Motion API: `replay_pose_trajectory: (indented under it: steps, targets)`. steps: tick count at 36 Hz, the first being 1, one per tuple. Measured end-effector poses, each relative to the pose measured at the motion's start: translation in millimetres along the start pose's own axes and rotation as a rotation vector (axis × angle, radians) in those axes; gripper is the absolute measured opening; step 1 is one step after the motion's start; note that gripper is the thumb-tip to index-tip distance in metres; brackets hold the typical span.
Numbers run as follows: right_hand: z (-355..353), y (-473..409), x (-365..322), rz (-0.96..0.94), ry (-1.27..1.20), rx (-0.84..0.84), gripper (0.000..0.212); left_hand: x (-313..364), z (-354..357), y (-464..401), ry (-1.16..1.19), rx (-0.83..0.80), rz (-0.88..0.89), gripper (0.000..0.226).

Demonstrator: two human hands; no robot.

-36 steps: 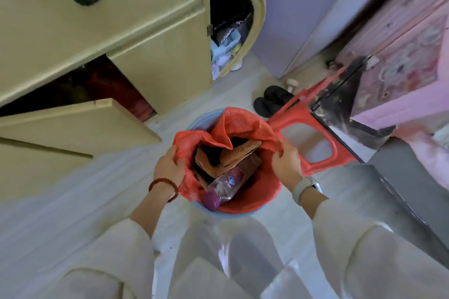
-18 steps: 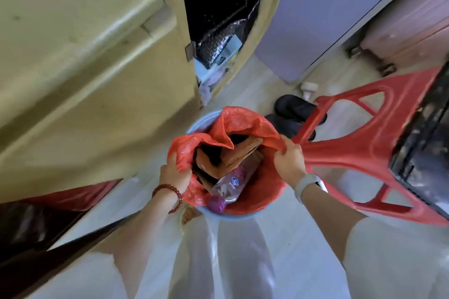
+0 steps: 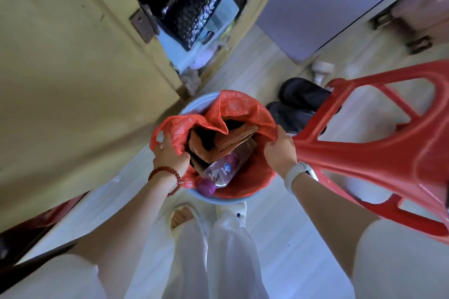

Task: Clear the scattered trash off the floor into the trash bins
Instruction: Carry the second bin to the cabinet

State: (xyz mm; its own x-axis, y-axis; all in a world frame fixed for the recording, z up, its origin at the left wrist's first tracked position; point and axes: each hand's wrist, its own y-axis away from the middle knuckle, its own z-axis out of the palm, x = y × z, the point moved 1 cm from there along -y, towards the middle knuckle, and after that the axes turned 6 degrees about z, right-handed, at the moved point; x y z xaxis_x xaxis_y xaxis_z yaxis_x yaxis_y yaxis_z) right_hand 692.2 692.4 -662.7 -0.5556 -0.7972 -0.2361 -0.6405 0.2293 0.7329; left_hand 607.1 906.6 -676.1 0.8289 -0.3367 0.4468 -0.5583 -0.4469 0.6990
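Gripping red bag [image 3: 245, 107] edges over bin [image 3: 194, 108]: left hand [image 3: 170, 155] and right hand [image 3: 279, 150] each clutched liner. Risk: thin plastic tearing on cardboard [image 3: 233, 143] corners; bottle [image 3: 223, 170] spilling near side.

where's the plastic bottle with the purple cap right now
In the head view, the clear plastic bottle with the purple cap lies inside the red bin bag, beside brown cardboard pieces, cap nearest the person.

Non-task items observed on floor.
Red plastic stool [image 3: 379, 160] at right; dark slippers [image 3: 298, 102] behind it; yellow cabinet [image 3: 73, 68] at left.
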Motion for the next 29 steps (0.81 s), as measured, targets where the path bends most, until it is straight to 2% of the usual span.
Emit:
replay_pose_trajectory:
  steps: [4, 7, 10, 19, 25, 29]
  targets:
    - [-24, 38, -21, -0.022, 0.025, -0.04, 0.051, 28, -29, 38, 0.01, 0.0, 0.028, 0.046]
    - [-52, 80, -50, -0.099, -0.012, -0.106, 0.036, 73, -61, 85, 0.019, 0.009, 0.153, 0.039]
    - [-85, 124, -85, -0.216, -0.044, -0.141, 0.032, 119, -107, 136, 0.035, 0.093, 0.299, 0.034]
    - [-177, 281, -193, -0.506, -0.115, -0.276, 0.022, 166, -249, 248, 0.251, 0.151, 0.288, 0.017]
    - [-184, 366, -269, -0.722, -0.15, -0.335, 0.022, 148, -342, 303, 0.323, 0.389, 0.347, 0.017]
    - [-163, 415, -313, -0.894, -0.155, -0.371, 0.022, 105, -399, 327, 0.377, 0.658, 0.341, 0.006]
